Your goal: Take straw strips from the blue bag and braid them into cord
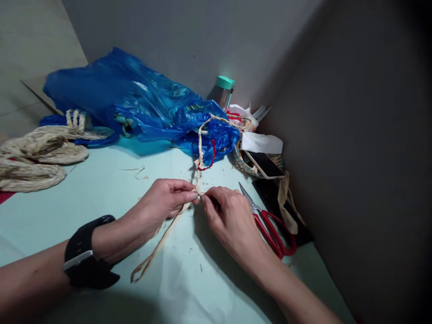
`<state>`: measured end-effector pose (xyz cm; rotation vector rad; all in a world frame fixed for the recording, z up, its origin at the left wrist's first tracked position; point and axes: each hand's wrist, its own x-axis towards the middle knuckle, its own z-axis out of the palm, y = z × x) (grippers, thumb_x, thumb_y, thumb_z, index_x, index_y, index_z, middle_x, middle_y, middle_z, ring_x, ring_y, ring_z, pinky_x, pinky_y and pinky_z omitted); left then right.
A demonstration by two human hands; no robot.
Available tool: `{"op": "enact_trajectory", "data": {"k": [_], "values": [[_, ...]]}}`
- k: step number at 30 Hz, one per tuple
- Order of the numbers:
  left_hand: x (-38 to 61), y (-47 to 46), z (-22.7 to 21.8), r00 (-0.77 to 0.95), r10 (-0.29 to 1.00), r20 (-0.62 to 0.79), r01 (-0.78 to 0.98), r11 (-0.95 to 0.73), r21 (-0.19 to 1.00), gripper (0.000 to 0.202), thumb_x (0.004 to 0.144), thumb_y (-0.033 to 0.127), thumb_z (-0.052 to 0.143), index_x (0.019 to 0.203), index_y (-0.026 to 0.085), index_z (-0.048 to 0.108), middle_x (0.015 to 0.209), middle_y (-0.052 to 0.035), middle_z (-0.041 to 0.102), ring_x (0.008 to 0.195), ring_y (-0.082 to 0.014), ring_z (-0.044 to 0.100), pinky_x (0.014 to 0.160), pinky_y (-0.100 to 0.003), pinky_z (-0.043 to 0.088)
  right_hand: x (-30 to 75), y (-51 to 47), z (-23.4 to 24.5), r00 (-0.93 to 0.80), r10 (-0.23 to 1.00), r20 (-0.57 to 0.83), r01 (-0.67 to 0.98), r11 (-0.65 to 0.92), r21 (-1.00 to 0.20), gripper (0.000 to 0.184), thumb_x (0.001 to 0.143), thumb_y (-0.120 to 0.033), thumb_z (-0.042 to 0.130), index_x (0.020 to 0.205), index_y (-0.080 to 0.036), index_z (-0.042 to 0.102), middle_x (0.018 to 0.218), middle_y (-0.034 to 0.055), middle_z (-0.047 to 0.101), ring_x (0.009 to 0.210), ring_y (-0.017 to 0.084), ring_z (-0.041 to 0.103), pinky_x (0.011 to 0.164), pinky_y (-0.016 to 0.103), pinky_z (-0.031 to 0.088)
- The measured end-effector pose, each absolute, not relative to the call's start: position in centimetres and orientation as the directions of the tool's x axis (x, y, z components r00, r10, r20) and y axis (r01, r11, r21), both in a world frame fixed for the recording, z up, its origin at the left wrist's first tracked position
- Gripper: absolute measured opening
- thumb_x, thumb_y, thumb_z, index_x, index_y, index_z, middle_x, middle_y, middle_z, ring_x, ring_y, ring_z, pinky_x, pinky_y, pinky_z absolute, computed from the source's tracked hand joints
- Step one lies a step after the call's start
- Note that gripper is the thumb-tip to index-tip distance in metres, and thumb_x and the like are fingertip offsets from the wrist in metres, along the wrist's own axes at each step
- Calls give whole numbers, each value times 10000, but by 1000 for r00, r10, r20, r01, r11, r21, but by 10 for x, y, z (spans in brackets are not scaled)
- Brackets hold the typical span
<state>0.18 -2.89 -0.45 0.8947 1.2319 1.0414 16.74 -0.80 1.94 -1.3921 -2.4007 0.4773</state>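
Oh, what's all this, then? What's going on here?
A person is handling a pale, braided-looking cord. The left hand pinches it, and the right hand has its fingertips right beside that spot. A loose strand trails toward the person. The cord's far part lies over a blue plastic bag; red-handled scissors lie beside the right hand.

Pale straw colour on the thin braided fibre cord (200, 142), bright red on the short yarn piece (213, 155). Strong blue on the crumpled plastic bag (141, 96), light mint green on the flat worktop (108, 180). Red on the scissor handles (274, 234), black on the watch strap (81, 238).
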Motion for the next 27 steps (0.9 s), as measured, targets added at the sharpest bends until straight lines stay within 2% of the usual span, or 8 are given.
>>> {"op": "enact_trajectory", "data": {"k": [3, 8, 12, 15, 17, 19, 23, 27], "values": [[3, -29, -5, 43, 956, -289, -148, 293, 945, 138, 753, 278, 739, 821, 163, 708, 635, 35, 563, 470, -34, 277, 447, -222, 161, 165, -9, 19, -461, 880, 120, 788, 467, -401, 263, 897, -254, 490, 662, -172, 578, 652, 41, 611, 594, 154, 471, 636, 310, 274], [6, -29, 2, 16, 956, -293, -153, 292, 944, 122, 770, 267, 700, 781, 147, 677, 725, -5, 624, 464, -31, 277, 443, -232, 142, 165, -11, 18, -515, 836, 191, 775, 549, -313, 288, 913, -285, 476, 663, -178, 571, 649, 43, 595, 632, 170, 485, 672, 330, 282], [7, -28, 8, -4, 960, -280, -136, 277, 951, 114, 756, 238, 685, 713, 134, 667, 679, -1, 604, 457, -30, 259, 448, -239, 121, 169, -10, 21, -481, 816, 322, 796, 560, -230, 220, 903, -337, 504, 903, -154, 627, 911, 135, 633, 883, 281, 528, 756, 377, 334], [8, -28, 8, -1, 963, -269, -145, 266, 953, 88, 743, 234, 693, 742, 146, 691, 662, 8, 601, 466, -41, 297, 451, -238, 153, 169, -8, 24, -480, 836, 265, 718, 548, -428, 293, 906, -282, 506, 1154, -133, 551, 1073, 166, 617, 947, 269, 545, 765, 353, 383], [8, -28, 6, 8, 964, -266, -148, 264, 953, 89, 741, 238, 691, 750, 149, 694, 672, -1, 622, 467, -45, 308, 452, -238, 162, 169, -7, 23, -534, 838, 110, 625, 479, -616, 212, 953, -239, 424, 1092, -152, 558, 930, 103, 652, 789, 193, 572, 683, 288, 392], [7, -28, 4, 6, 964, -266, -129, 264, 956, 102, 742, 250, 685, 744, 149, 694, 675, -12, 639, 463, -49, 305, 451, -240, 154, 168, -6, 21, -563, 826, 20, 562, 400, -724, 215, 981, -228, 366, 929, -171, 566, 776, 40, 631, 660, 143, 540, 620, 250, 370], [7, -29, 0, -64, 968, -243, -35, 242, 970, 115, 733, 262, 685, 776, 161, 723, 636, 2, 625, 466, -67, 314, 450, -249, 162, 165, -4, 16, -541, 841, 27, 531, 366, -764, 264, 993, -280, 365, 814, -184, 535, 713, 0, 577, 624, 119, 478, 592, 230, 330], [7, -30, 1, -114, 975, -190, 92, 200, 975, 149, 739, 264, 667, 828, 184, 755, 609, 10, 637, 504, -113, 415, 475, -261, 258, 163, -2, 11, -520, 852, 69, 515, 376, -770, 280, 977, -292, 404, 783, -179, 572, 688, -13, 570, 635, 117, 465, 616, 230, 317]]}}
